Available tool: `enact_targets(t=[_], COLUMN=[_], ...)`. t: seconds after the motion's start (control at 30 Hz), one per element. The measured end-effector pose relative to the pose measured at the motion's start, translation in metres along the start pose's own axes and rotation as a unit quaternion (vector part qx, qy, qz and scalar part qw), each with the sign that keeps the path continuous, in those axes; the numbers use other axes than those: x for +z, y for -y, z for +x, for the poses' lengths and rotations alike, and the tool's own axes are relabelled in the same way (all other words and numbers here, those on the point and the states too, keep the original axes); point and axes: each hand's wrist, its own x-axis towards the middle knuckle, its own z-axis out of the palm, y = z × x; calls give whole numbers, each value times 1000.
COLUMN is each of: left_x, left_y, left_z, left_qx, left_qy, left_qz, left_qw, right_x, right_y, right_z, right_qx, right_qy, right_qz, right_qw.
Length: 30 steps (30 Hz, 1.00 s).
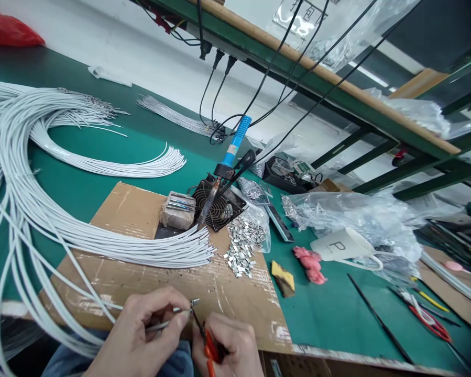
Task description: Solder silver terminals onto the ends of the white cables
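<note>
My left hand [146, 327], fingers pinched, grips a white cable [156, 327] near its end, above the cardboard's front edge. A small metal clip [195, 302] shows at the fingertips. My right hand [235, 343] is closed around pliers [210, 348] with orange handles. Their dark jaws reach up to the clip and my left fingertips; whether they bite on it is too small to tell. Just beyond lies a thick bundle of white cables [113, 243], its cut ends pointing right. A pile of small metal clips [243, 243] sits to the right of those ends.
A blue-handled soldering iron [237, 141] leans over a black fan [215, 204], beside a grey block [178, 209]. Cardboard [239, 303] covers the green table's front. At right are a yellow sponge [282, 277], pink cloth [309, 264], white mug [343, 245] and red-handled tool [429, 322].
</note>
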Motion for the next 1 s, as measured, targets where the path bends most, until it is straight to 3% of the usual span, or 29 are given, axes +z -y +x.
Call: enact_targets(t=[0.2,0.4,0.57,0.83,1.0], left_x=[-2,-7,-6,-1,0], left_y=[-11,-19,-19,-24,-21], left_z=[-2,-2,-3,-4,-3], left_qx=[-23,-49,-42,-51,-44], left_qy=[1,25,15,-1,-18], left_qz=[-29,-90,-97,-90,-64], left_qw=[999,994,994,995,997], right_x=[-9,7,24,27,34], right_y=[-6,15,33,44,41], right_z=[2,4,10,11,7], right_qx=[121,179,185,158,173], right_qy=[-128,-154,-173,-235,-234], right_qz=[56,182,255,217,222], right_qw=[983,955,933,934,930])
